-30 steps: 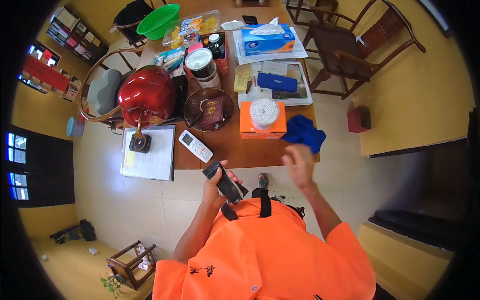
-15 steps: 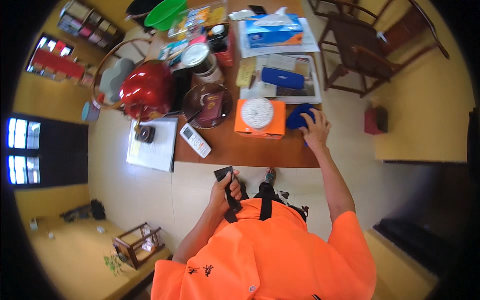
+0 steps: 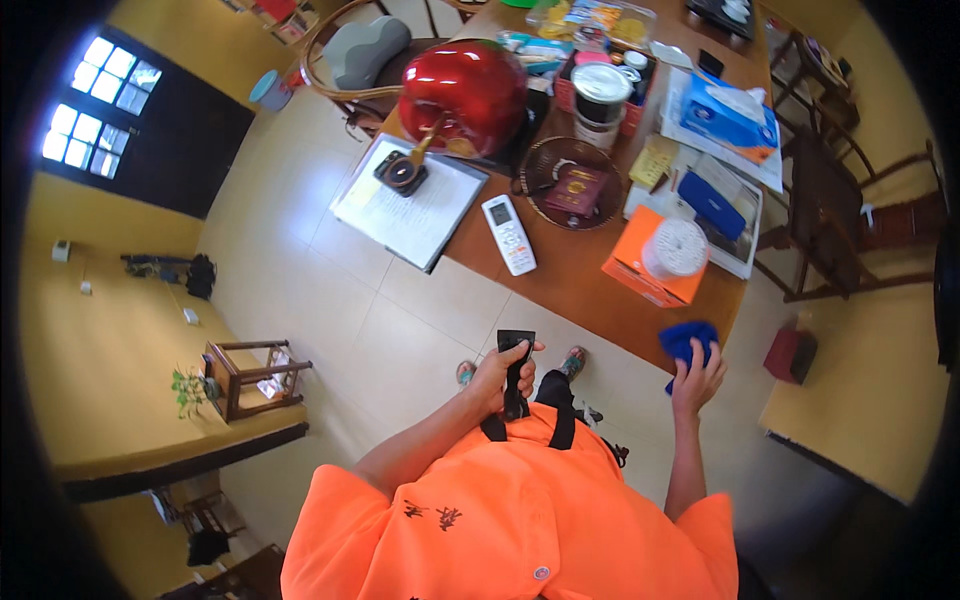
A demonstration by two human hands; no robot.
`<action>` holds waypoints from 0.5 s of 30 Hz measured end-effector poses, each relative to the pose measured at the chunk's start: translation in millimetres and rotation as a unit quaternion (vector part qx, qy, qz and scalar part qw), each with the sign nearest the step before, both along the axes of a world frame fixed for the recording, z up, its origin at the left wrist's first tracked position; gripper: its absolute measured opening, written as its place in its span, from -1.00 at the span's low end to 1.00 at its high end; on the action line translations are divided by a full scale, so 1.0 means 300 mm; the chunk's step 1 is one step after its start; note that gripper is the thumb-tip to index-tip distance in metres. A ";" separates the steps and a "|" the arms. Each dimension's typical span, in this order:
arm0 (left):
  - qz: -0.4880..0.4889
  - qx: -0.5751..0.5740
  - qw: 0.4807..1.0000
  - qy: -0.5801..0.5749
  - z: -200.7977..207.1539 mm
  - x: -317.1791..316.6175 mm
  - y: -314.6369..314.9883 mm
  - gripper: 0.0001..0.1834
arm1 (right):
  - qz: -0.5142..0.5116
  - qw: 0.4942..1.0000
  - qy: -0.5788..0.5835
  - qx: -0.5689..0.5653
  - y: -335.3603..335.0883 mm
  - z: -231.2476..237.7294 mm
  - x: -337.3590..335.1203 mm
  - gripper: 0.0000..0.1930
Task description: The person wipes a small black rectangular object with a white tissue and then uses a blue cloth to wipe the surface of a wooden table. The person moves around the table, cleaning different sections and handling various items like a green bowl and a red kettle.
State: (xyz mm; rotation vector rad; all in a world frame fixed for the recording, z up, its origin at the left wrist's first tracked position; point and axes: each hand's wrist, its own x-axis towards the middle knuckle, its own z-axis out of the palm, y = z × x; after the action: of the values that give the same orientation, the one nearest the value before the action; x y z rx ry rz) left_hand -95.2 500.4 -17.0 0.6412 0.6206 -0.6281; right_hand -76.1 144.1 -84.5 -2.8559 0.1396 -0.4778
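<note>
— Off the bench's (image 3: pixel 590 290) near edge now: right hand (image 3: pixel 697 378), fingers closed round the blue cloth (image 3: pixel 686 340). Half a second ago, flat on that cloth beside the orange box (image 3: pixel 640 270).

— So lifted clear, drawn back toward the body?

— Looks so; cloth off the wood, just below the corner.

— And the left hand (image 3: pixel 498 378)?

— Near the chest as before, fingers wrapped round a dark phone-like device (image 3: pixel 515 352), short of the bench edge.

The left hand (image 3: pixel 497 376) is curled closed in front of the chest, elbow bent. The right hand (image 3: pixel 696 377) is raised, fingers gripping, forearm reaching forward from the shoulder.
</note>
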 end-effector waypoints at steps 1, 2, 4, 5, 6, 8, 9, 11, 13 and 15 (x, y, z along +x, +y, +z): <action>0.012 0.001 1.000 0.000 0.000 -0.013 0.036 -0.71 | 0.011 1.000 0.000 0.011 0.038 -0.002 -0.040 -0.54; 0.025 0.001 1.000 0.001 0.004 -0.033 0.073 -0.71 | 0.024 0.999 0.002 0.022 0.086 0.004 -0.077 -0.54; 0.047 -0.004 0.999 0.001 -0.001 -0.074 0.163 -0.70 | 0.012 0.989 0.055 0.134 0.202 0.020 -0.133 -0.56; 0.055 -0.008 0.998 -0.001 -0.007 -0.095 0.215 -0.70 | 0.032 0.979 0.066 0.193 0.265 0.013 -0.155 -0.58; 0.064 -0.012 0.998 -0.002 -0.013 -0.119 0.272 -0.70 | 0.051 0.963 0.078 0.251 0.334 0.009 -0.171 -0.59; 0.079 0.003 0.997 -0.004 -0.007 -0.162 0.394 -0.70 | 0.058 0.889 0.150 0.429 0.534 0.071 -0.178 -0.63; 0.083 0.010 0.996 -0.004 0.002 -0.184 0.460 -0.71 | 0.022 0.808 0.197 0.555 0.625 0.068 -0.182 -0.62; 0.109 0.038 0.993 -0.021 0.019 -0.234 0.611 -0.71 | 0.002 0.727 0.230 0.647 0.850 0.228 -0.153 -0.59; 0.135 0.056 0.988 -0.048 0.015 -0.263 0.760 -0.73 | 0.026 0.724 0.202 0.659 0.994 0.335 -0.067 -0.57; 0.160 0.073 0.983 -0.057 0.028 -0.279 0.887 -0.75 | 0.097 0.785 0.140 0.596 1.100 0.448 0.063 -0.57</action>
State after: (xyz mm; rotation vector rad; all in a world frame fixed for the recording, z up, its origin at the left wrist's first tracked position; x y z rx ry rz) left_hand -178.9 766.5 -8.7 0.6902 0.6487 -0.2450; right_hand -57.1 474.1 49.8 -1.6194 0.1273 0.1088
